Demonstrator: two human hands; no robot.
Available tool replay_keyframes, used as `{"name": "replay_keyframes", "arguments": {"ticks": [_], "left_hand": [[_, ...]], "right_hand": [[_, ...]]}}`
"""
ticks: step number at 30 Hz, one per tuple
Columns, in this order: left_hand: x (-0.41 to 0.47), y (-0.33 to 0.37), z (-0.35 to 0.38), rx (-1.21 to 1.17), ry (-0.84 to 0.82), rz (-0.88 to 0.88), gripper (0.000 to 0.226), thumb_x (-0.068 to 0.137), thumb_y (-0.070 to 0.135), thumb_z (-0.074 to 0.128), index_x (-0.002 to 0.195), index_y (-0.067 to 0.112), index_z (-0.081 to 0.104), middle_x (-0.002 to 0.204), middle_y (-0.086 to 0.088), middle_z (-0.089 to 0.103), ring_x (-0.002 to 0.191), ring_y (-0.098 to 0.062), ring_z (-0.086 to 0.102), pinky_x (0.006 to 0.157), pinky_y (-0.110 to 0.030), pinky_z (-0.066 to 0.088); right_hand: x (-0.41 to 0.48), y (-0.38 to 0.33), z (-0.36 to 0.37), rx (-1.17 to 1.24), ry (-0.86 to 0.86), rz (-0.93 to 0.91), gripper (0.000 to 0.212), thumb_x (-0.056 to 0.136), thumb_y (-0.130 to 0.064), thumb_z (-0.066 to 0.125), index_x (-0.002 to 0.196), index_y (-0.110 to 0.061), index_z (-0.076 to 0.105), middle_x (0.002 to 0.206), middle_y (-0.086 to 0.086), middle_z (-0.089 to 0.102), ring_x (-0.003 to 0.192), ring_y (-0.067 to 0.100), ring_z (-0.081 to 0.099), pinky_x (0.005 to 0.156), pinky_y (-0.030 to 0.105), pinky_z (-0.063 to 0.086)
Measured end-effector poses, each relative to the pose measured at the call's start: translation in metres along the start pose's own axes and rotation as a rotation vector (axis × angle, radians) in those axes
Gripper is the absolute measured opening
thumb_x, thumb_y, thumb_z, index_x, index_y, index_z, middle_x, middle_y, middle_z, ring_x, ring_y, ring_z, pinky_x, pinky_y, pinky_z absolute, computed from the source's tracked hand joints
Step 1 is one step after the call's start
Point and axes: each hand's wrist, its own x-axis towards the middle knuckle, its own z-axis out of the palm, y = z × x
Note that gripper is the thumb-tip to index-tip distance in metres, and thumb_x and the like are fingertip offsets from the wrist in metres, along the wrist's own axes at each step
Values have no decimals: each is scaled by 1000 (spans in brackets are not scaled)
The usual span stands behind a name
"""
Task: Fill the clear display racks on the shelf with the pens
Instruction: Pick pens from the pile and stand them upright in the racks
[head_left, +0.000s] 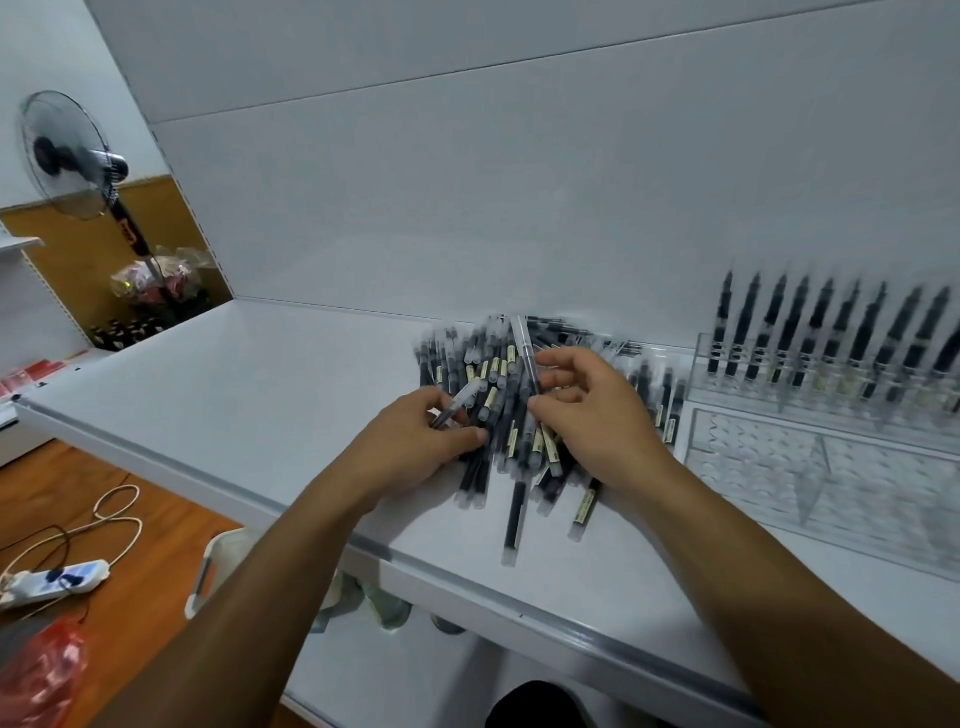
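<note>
Black pens (491, 371) with frosted caps lay in a loose heap on the white shelf (234, 384), toward its back wall. Both hands were down among them, close together but not touching. On my feed the left hand (415, 447) had its fingers curled round one pen (464, 396), whose clear cap pointed up and away to the right. The right hand (597, 410) pinched a second pen (523, 343) between thumb and fingertips, holding it nearly upright with its cap above the heap. Just right of the heap stood the clear display rack (810, 387), its rear row carrying black pens upright, side by side, blurred in my view. A lower clear rack (769, 467) lay in front of it, showing rows of round holes. Off to the left I could make out a standing fan (62, 156) and, on the wooden floor, a white power strip (57, 579).
</note>
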Motion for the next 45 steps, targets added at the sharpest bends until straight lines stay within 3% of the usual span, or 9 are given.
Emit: {"name": "replay_keyframes", "arguments": {"ticks": [5, 11, 17, 21, 26, 33, 40, 45], "left_hand": [[-3, 6, -6, -231, -23, -43, 9, 89, 22, 66, 96, 17, 62, 69, 5, 68, 53, -7, 52, 53, -20, 38], [-8, 17, -10, -353, -35, 13, 8, 93, 18, 57, 98, 15, 62, 71, 2, 64, 55, -8, 50, 53, -21, 36], [-15, 33, -20, -364, -42, 66, 7, 92, 19, 59, 96, 15, 63, 62, 7, 63, 54, -6, 51, 51, -20, 36], [-17, 47, -27, -378, -74, 125, 7, 92, 18, 61, 98, 14, 63, 70, 1, 67, 54, -7, 51, 55, -24, 36], [-7, 69, -10, -481, -93, 200, 10, 92, 14, 61, 101, 11, 62, 74, -1, 70, 51, -4, 53, 47, -14, 41], [21, 115, 57, -581, -256, 321, 13, 91, 22, 64, 102, 16, 63, 77, 4, 71, 55, -1, 55, 48, -12, 41], [32, 186, 132, -661, -408, 471, 10, 90, 24, 66, 97, 19, 62, 79, 2, 72, 57, -6, 57, 49, -15, 41], [30, 218, 176, -626, -413, 563, 7, 90, 28, 67, 95, 25, 63, 79, 7, 71, 66, -2, 64, 54, -10, 44]], "right_hand": [[1, -1, 0, 30, 17, -1, 34, 88, -10, 65, 113, -33, 59, 101, -9, 59, 80, 7, 59, 81, 32, 57], [1, -8, -1, 72, 58, -28, 22, 90, -19, 67, 106, -34, 63, 100, -8, 65, 95, 10, 65, 86, 29, 55], [-1, -23, -9, 129, 89, -9, 18, 90, -22, 67, 107, -27, 67, 99, -2, 68, 94, 18, 67, 85, 35, 58], [2, -42, -26, 72, 83, -75, 18, 92, -23, 66, 110, -25, 67, 96, -5, 69, 89, 8, 68, 72, 18, 53], [-2, -62, -63, 9, 93, -142, 11, 92, -21, 66, 100, -28, 67, 93, -5, 69, 87, 8, 68, 79, 21, 56], [-18, -66, -149, -119, 271, -163, 10, 90, -20, 69, 94, -28, 67, 91, -1, 71, 79, 4, 69, 66, 10, 51], [-48, -60, -236, -177, 526, -112, 8, 88, -22, 71, 96, -25, 70, 92, -3, 72, 84, 6, 67, 67, 17, 50], [-64, -61, -285, -227, 678, -90, 16, 91, -20, 68, 107, -16, 70, 99, 3, 69, 94, 20, 65, 85, 38, 57]]}}
